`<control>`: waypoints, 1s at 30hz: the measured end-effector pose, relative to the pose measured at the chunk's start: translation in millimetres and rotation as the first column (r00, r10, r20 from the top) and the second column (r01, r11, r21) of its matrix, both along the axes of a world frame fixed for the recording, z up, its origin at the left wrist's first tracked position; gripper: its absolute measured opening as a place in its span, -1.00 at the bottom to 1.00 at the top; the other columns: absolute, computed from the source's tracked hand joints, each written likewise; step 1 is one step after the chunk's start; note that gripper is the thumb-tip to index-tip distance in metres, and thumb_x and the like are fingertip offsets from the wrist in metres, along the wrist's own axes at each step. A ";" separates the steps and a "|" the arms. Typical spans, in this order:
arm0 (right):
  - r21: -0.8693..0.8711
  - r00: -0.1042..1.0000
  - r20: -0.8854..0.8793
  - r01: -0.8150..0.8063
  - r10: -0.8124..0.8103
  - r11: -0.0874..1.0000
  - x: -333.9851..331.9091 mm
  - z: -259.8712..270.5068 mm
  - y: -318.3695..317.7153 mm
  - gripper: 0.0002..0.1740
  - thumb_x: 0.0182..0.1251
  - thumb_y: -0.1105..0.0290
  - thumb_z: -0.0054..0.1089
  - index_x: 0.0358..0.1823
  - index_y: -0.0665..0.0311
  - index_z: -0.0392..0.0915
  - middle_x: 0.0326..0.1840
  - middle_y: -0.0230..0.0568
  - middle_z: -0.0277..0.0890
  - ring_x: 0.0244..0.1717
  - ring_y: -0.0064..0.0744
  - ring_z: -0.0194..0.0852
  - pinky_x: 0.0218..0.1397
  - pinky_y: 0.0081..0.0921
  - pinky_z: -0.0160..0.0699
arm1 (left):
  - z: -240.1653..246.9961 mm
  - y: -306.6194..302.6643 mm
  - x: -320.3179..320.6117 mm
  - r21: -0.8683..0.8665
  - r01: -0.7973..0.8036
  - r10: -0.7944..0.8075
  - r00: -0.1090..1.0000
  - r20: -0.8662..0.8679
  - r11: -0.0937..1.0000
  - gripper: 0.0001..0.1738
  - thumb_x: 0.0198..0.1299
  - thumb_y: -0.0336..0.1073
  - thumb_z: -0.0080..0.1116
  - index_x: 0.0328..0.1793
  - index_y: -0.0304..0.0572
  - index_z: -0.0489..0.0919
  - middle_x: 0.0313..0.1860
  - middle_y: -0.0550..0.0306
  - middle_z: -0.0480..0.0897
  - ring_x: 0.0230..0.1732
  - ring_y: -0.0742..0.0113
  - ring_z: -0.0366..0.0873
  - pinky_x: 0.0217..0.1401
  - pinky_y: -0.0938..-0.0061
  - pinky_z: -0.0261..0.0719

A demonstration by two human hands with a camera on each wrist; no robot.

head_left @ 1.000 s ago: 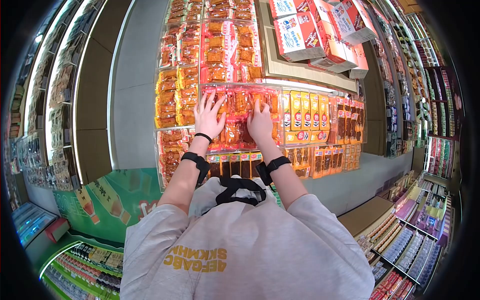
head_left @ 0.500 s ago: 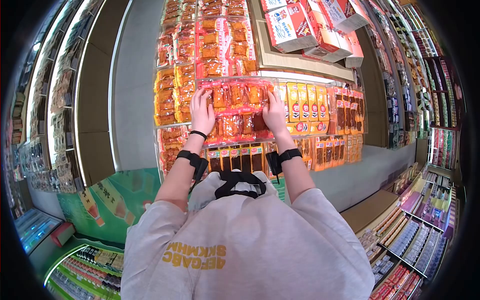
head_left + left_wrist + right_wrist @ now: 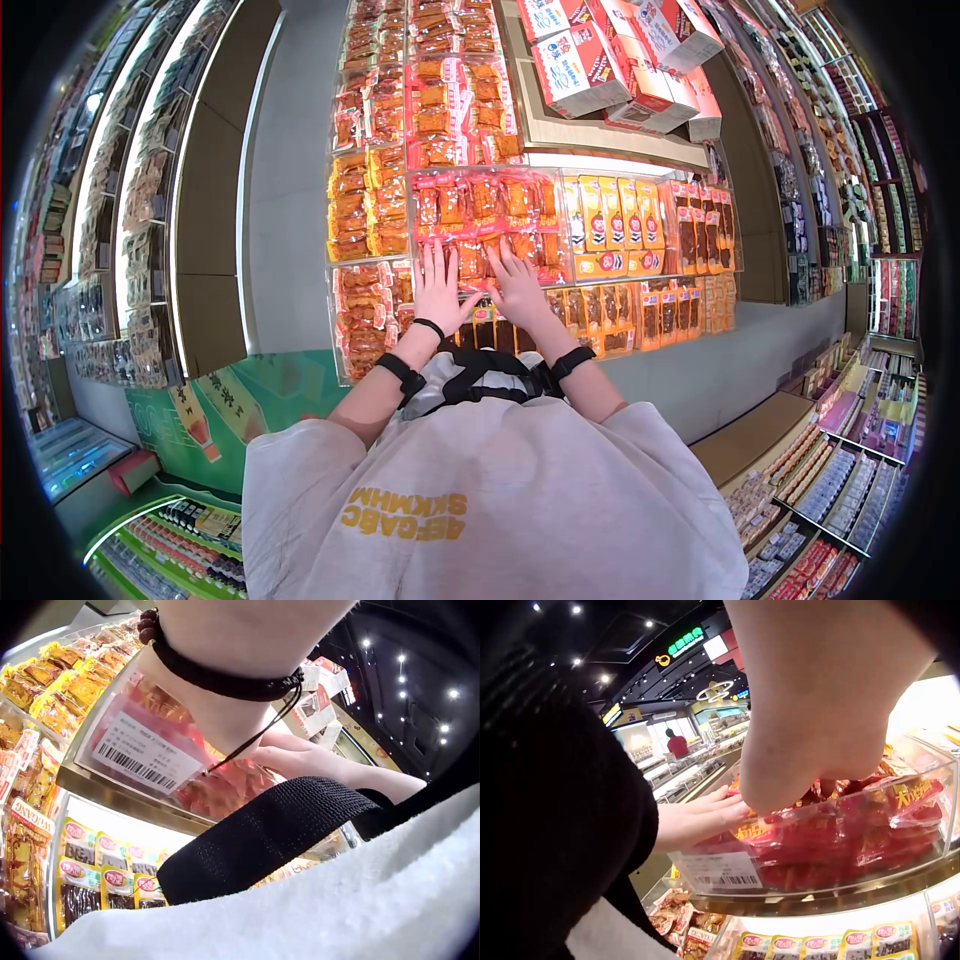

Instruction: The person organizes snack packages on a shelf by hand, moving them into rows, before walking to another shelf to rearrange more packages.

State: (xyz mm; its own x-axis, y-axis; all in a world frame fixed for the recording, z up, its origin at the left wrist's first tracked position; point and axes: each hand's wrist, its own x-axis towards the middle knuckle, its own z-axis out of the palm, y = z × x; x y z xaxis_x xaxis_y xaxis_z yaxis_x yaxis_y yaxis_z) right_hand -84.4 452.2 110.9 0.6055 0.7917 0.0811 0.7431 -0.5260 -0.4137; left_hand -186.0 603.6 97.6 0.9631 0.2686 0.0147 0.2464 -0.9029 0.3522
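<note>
Red snack packets [image 3: 485, 205] lie in rows inside a clear plastic bin [image 3: 795, 898], the far row neatly lined up. My left hand [image 3: 441, 290] rests on the near row with its fingers straight and pointing away from me. Close to its right, my right hand [image 3: 518, 288] lies on the same near row, fingers extended. The thumbs nearly meet at the bin's front edge. In the right wrist view the left hand [image 3: 694, 825] reaches over the rim, and the right palm hides part of the packets. A white barcode label [image 3: 146, 754] is on the bin's front wall.
Yellow packets [image 3: 612, 215] fill the bin to the right, and orange-yellow ones [image 3: 368, 205] the bin to the left. A lower tier of dark snack packs [image 3: 821, 945] runs below the front. Red-and-white boxes [image 3: 580, 70] are stacked at the far right.
Both hands were over the far row, then spread to its two ends. Now they have come back toward me and closer together, onto the near row. The far row looks straighter.
</note>
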 end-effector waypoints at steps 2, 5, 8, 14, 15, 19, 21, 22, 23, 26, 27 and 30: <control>-0.061 1.000 -0.027 0.003 -0.004 0.998 -9.8 -1.8 1.6 -0.19 0.26 0.21 0.12 0.48 0.24 -0.01 0.50 0.16 -0.09 0.39 0.05 0.10 0.41 0.07 0.01 | 0.3 -0.9 0.1 0.016 -0.006 0.006 1.000 -0.008 1.000 0.02 0.15 0.34 -0.06 0.49 -0.35 0.07 0.54 -0.35 -0.17 0.57 -0.23 -0.33 0.52 -0.11 -0.32; -0.055 0.999 0.010 0.044 -0.043 0.998 -13.9 -11.3 2.7 -0.18 0.33 0.17 0.03 0.50 0.31 -0.11 0.51 0.22 -0.15 0.46 0.04 -0.01 0.47 0.05 -0.15 | -0.7 0.2 -0.6 0.014 0.002 -0.002 1.000 0.020 1.000 0.01 0.16 0.34 -0.07 0.51 -0.29 0.07 0.55 -0.35 -0.18 0.57 -0.25 -0.34 0.51 -0.12 -0.32; -0.092 0.998 0.033 0.062 -0.059 0.994 -15.6 -16.7 2.3 -0.19 0.35 0.14 -0.01 0.50 0.30 -0.12 0.52 0.22 -0.16 0.50 0.06 -0.08 0.49 0.05 -0.19 | 3.7 0.4 -2.4 0.013 0.010 -0.011 0.999 0.033 1.000 -0.10 0.18 0.33 -0.10 0.54 0.02 0.09 0.55 -0.36 -0.21 0.56 -0.27 -0.36 0.51 -0.13 -0.33; -0.270 0.991 0.114 0.105 -0.076 0.957 -17.3 -10.5 8.2 -0.20 0.31 0.15 0.01 0.50 0.26 -0.06 0.54 0.19 -0.18 0.52 0.11 -0.13 0.47 0.12 -0.16 | -1.9 -0.3 -2.2 0.029 0.009 -0.010 1.000 0.028 1.000 -0.23 0.21 0.35 -0.12 0.53 0.43 0.11 0.57 -0.28 -0.24 0.57 -0.25 -0.39 0.51 -0.16 -0.34; -0.268 0.993 0.101 0.078 -0.052 0.960 -17.4 -10.2 8.9 -0.20 0.31 0.15 0.01 0.50 0.26 -0.06 0.54 0.19 -0.18 0.52 0.11 -0.13 0.47 0.12 -0.16 | 0.6 -1.0 -2.8 0.037 0.006 -0.006 1.000 0.014 0.999 -0.22 0.20 0.35 -0.12 0.53 0.43 0.11 0.56 -0.29 -0.24 0.57 -0.25 -0.39 0.51 -0.16 -0.35; -0.208 0.987 0.157 0.061 -0.028 0.976 -15.7 -13.8 6.3 -0.22 0.33 0.14 -0.01 0.49 0.28 -0.04 0.55 0.14 -0.17 0.53 0.13 -0.17 0.46 0.17 -0.18 | 6.8 0.2 -3.8 0.005 0.017 -0.017 0.999 0.048 1.000 -0.21 0.18 0.36 -0.10 0.53 0.44 0.10 0.57 -0.25 -0.23 0.57 -0.24 -0.39 0.52 -0.15 -0.37; -0.204 0.997 0.062 0.067 -0.056 0.977 -13.4 -11.2 5.2 -0.22 0.37 0.13 -0.02 0.50 0.30 -0.08 0.57 0.07 -0.21 0.55 0.12 -0.26 0.48 0.17 -0.24 | 5.8 2.6 -6.6 0.000 0.053 -0.053 0.993 0.105 0.999 -0.19 0.18 0.32 -0.06 0.54 0.44 0.08 0.59 -0.16 -0.22 0.58 -0.20 -0.36 0.51 -0.16 -0.31; -0.207 0.997 0.055 0.056 -0.046 0.977 -11.9 -10.2 1.1 -0.22 0.37 0.13 -0.02 0.50 0.30 -0.08 0.57 0.07 -0.21 0.55 0.12 -0.26 0.48 0.17 -0.24 | 9.8 3.9 -8.8 0.015 0.077 -0.078 0.990 0.120 0.997 -0.20 0.18 0.27 -0.02 0.54 0.40 0.09 0.59 -0.11 -0.18 0.58 -0.14 -0.31 0.52 -0.13 -0.27; -0.130 0.999 0.007 0.045 -0.044 0.991 -9.6 -8.7 -4.2 -0.22 0.37 0.15 -0.01 0.50 0.30 -0.10 0.57 0.08 -0.22 0.56 0.09 -0.28 0.49 0.14 -0.26 | 13.8 6.6 -12.0 -0.068 0.086 -0.075 0.985 0.159 0.994 -0.21 0.19 0.21 0.01 0.54 0.37 0.10 0.59 -0.09 -0.16 0.58 -0.13 -0.27 0.52 -0.09 -0.22; 0.053 0.994 -0.083 0.071 -0.067 0.996 -5.2 8.5 -27.0 -0.27 0.37 0.24 0.02 0.48 0.29 -0.04 0.55 0.07 -0.17 0.54 0.05 -0.21 0.53 -0.08 -0.22 | 24.2 21.6 -36.8 -0.279 0.107 -0.003 0.936 0.352 0.954 -0.41 0.19 -0.16 0.13 0.39 0.16 0.33 0.50 -0.10 0.08 0.49 -0.10 0.03 0.46 0.07 0.13; 0.069 0.993 -0.065 0.103 -0.098 0.992 -4.9 12.9 -37.8 -0.31 0.35 0.30 0.03 0.45 0.29 0.01 0.54 0.07 -0.13 0.52 0.05 -0.15 0.52 -0.11 -0.17 | 23.7 28.4 -53.1 -0.326 0.030 0.091 0.933 0.349 0.945 -0.46 0.17 -0.24 0.12 0.32 0.10 0.38 0.44 -0.10 0.17 0.41 -0.10 0.15 0.40 0.10 0.21; 0.122 0.982 -0.072 0.182 -0.174 0.976 -10.4 16.7 -74.6 -0.38 0.29 0.42 0.04 0.38 0.31 0.13 0.51 0.08 -0.06 0.48 0.08 -0.06 0.49 -0.13 -0.05 | -7.2 47.6 -114.9 -0.473 -0.283 0.442 0.856 0.267 0.834 -0.64 0.14 -0.40 0.08 0.10 -0.08 0.50 0.19 -0.10 0.41 0.14 -0.08 0.42 0.22 0.18 0.41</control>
